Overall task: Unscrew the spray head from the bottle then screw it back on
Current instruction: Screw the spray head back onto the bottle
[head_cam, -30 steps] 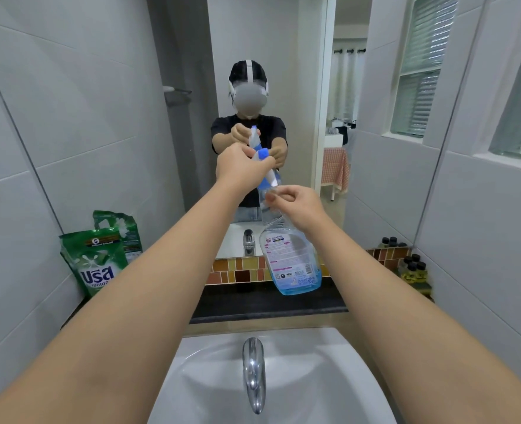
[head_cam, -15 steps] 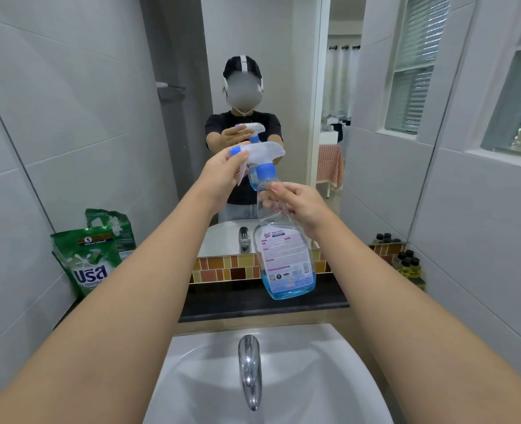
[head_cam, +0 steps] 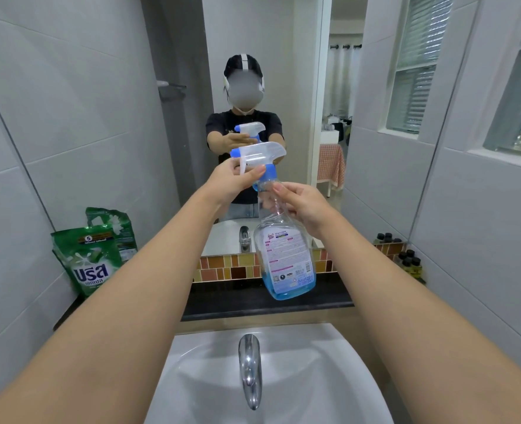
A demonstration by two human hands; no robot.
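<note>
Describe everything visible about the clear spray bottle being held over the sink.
The clear plastic spray bottle has a slim neck, a wider body with a white printed label, and a little blue liquid at the bottom. A translucent white trigger spray head with blue nozzle and blue collar sits on top, nozzle pointing left. It hangs roughly upright, slightly tilted, above the white sink. The right hand grips the neck; the left hand holds the head's trigger.

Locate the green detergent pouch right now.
Head view, left side: the green detergent pouch stands on the dark counter ledge against the tiled wall, left of the held spray bottle.
</note>
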